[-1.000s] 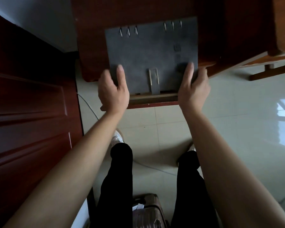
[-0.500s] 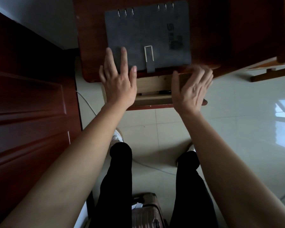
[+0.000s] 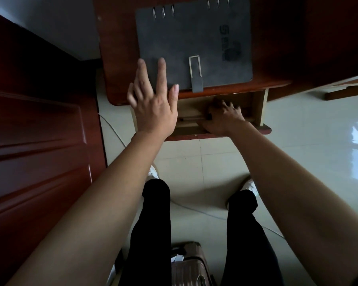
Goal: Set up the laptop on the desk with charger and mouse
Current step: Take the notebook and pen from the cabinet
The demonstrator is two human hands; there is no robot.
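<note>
A grey ring binder (image 3: 194, 38) with a strap clasp lies flat on the reddish wooden desk (image 3: 120, 58). My left hand (image 3: 153, 104) is spread open at the desk's front edge, its fingertips over the binder's near left corner. Below the desktop a light wooden drawer (image 3: 258, 108) is pulled out. My right hand (image 3: 223, 118) reaches down into it with bent fingers; whether it holds anything is hidden in shadow. No laptop, charger or mouse shows.
A dark red door (image 3: 39, 131) stands close on the left. A thin white cable (image 3: 194, 209) runs across the tiled floor past my feet. A pinkish suitcase (image 3: 188, 265) stands between my legs at the bottom edge.
Both hands pushed the binder further onto the desk and let go. The left hand stays at its near corner. The right hand has dropped into the open drawer.
</note>
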